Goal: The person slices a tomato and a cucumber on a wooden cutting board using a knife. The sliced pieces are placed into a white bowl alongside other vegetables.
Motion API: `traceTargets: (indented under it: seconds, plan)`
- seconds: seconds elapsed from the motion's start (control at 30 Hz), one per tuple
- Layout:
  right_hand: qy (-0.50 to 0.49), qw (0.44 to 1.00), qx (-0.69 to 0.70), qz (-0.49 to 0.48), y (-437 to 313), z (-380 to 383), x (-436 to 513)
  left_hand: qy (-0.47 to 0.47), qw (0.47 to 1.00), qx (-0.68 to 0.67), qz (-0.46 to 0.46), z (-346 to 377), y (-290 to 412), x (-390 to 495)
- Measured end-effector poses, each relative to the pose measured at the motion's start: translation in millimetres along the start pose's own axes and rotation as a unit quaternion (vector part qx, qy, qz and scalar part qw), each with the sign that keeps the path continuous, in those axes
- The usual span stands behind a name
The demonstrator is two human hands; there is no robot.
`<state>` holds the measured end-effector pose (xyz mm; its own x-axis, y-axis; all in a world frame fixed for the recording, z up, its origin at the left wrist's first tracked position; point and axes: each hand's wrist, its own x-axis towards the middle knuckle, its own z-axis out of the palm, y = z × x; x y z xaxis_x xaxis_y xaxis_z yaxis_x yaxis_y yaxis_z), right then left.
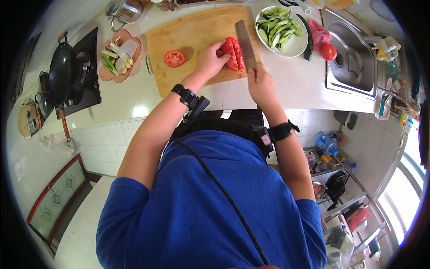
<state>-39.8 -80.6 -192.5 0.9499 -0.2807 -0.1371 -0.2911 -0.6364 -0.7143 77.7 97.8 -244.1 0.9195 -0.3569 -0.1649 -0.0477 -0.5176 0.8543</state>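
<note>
On the wooden cutting board (201, 27) lies a partly cut tomato (234, 55), with a slit between its red pieces. My left hand (212, 60) grips its left side between thumb and fingers. My right hand (261, 84) is closed around the handle of a kitchen cleaver (246, 45), whose blade stands just right of the tomato pieces. A tomato half (174, 59) rests cut face up on the board's left part. Right of the board, a white plate (299, 47) holds cut cucumber pieces (278, 27). A whole tomato (328, 52) sits beside the sink.
A pink scalloped dish (104, 72) with scallion and ginger pieces stands left of the board, near a black wok (62, 72) on the stove. Behind is a metal pot (124, 11). A dark green cucumber piece (307, 38) and pink cloth (318, 32) lie by the steel sink (351, 79).
</note>
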Motion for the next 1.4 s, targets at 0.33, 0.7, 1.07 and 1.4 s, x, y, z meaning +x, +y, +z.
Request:
traceTargets:
  seconds: [0.33, 0.7, 1.07, 1.4]
  plan:
    - [-0.041, 0.978, -0.144, -0.143, 11.1, -72.4, -14.7, -0.014, 0.995, -0.035, -0.088, -6.3, 4.2, -38.6]
    - [-0.117, 0.967, -0.177, -0.142, 38.0, -84.2, 19.9, 0.092, 0.981, 0.128, -0.109, 43.9, 58.5, -45.2]
    - [-0.169, 0.953, -0.171, -0.185, 58.5, -73.6, 69.4, 0.166, 0.970, 0.155, -0.093, 64.0, 60.0, -46.2]
    - [-0.208, 0.931, -0.211, -0.212, 58.8, -70.5, 60.8, 0.212, 0.974, 0.028, -0.079, 40.8, 34.3, -42.4]
